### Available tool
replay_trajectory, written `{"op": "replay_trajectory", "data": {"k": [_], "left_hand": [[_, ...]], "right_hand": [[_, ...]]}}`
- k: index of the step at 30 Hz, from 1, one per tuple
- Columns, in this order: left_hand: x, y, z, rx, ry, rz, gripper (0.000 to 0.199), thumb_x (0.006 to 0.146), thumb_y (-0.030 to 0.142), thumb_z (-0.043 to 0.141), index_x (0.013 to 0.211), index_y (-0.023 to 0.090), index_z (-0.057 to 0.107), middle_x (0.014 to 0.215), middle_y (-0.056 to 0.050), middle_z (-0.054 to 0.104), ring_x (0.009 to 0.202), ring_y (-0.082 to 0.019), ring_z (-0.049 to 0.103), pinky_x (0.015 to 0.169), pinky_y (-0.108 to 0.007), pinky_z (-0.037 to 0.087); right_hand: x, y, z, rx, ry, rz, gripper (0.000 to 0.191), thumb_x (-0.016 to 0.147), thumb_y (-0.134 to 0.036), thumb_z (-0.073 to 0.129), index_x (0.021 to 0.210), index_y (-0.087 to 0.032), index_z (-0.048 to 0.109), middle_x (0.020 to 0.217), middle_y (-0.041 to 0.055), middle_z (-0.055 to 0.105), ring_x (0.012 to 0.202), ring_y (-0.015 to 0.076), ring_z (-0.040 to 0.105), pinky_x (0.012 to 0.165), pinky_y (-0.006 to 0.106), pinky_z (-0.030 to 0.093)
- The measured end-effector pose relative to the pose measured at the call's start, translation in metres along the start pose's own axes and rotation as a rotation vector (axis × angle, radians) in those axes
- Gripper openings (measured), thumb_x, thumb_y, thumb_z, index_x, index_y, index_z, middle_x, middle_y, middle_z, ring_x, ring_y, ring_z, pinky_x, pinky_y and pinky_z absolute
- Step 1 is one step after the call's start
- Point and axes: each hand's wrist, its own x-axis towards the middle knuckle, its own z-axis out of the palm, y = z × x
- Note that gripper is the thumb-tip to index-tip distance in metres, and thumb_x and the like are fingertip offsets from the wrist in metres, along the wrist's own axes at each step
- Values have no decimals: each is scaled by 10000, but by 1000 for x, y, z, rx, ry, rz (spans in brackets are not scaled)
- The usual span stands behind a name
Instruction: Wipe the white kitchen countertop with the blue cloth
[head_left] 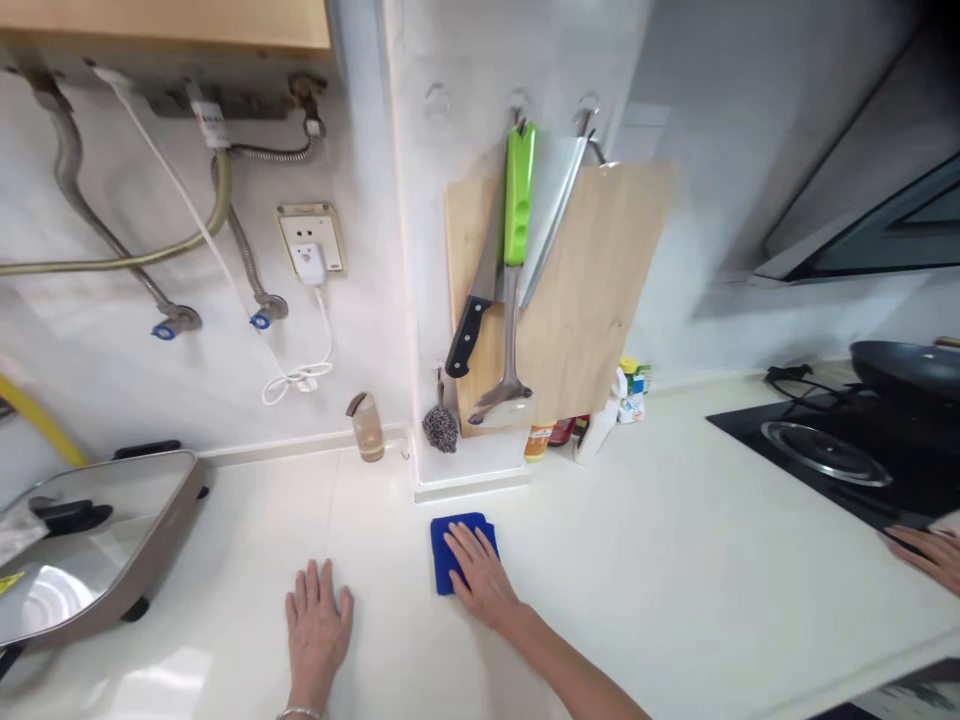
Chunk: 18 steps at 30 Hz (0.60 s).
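Note:
A folded blue cloth [444,560] lies on the white countertop [615,560], just in front of the wall pillar. My right hand [480,578] rests flat on the cloth's right part, fingers stretched out and pointing away from me. To the left of the cloth, my left hand [318,625] lies palm down on the bare counter with its fingers spread, holding nothing. A bracelet shows at my left wrist.
An electric pan with glass lid [161,530] stands at the left. A small bottle [367,428] is by the wall. A cutting board [592,290], knives and a ladle hang above. Another person's hand [926,555] is near the black stove [795,480] at right.

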Motion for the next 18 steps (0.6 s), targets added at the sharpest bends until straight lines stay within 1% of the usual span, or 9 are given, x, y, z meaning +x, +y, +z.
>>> {"op": "replay_trajectory", "data": {"k": [2,4,6,8,10,12,14,16,18], "left_hand": [[0,-2,-3,-19,-10,1,626,966,409,257,1485,93,407,1625,-202,350,1532,-384,268,1256,-591,261],[0,-4,-3,-43,-20,-10,617,966,410,281,1485,101,409,1629,-200,343,1534,-383,265,1257,-598,259],[1,-2,-1,-58,-21,-38,593,961,371,309,1459,78,444,1608,-226,370,1530,-400,263,1246,-623,265],[3,12,6,-92,-3,18,555,951,316,337,1409,50,502,1584,-256,395,1534,-408,242,1240,-629,279],[4,40,15,-173,23,193,519,946,289,361,1376,61,540,1587,-248,395,1547,-381,215,1247,-598,297],[4,81,26,-277,22,374,500,952,297,374,1388,113,535,1594,-207,407,1547,-342,237,1248,-576,325],[2,126,36,-346,-9,489,497,960,315,382,1409,149,514,1573,-182,450,1528,-328,297,1227,-586,370],[-1,166,43,-372,-29,574,501,966,311,368,1428,162,490,1562,-165,473,1510,-313,343,1216,-590,392],[-5,192,46,-362,-28,622,508,967,312,361,1440,169,476,1553,-157,487,1499,-310,367,1224,-603,375]], "right_hand": [[-39,1,0,-15,136,86,649,947,-189,373,1577,-163,221,1605,128,356,1495,256,310,1200,526,375],[-88,13,-4,-42,206,125,653,949,-165,365,1581,-203,209,1585,111,395,1465,244,366,1187,503,401],[-140,34,-13,-114,249,139,622,950,-170,388,1558,-230,272,1528,102,474,1410,247,444,1163,505,425],[-186,60,-25,-212,286,173,562,953,-208,433,1511,-215,360,1476,117,527,1353,263,503,1141,521,436],[-220,82,-36,-288,318,210,491,960,-253,451,1447,-190,440,1421,137,572,1305,273,545,1122,527,440],[-240,94,-44,-338,311,239,445,968,-276,441,1403,-187,480,1395,135,596,1282,265,565,1115,515,437],[-247,96,-48,-364,290,262,430,976,-283,421,1393,-199,485,1398,121,600,1281,246,570,1117,492,430],[-246,92,-48,-377,288,292,437,978,-284,403,1400,-202,477,1407,114,597,1290,231,566,1127,475,418],[-243,87,-48,-385,302,336,448,971,-273,387,1403,-196,474,1405,114,600,1295,225,563,1141,472,404]]}}
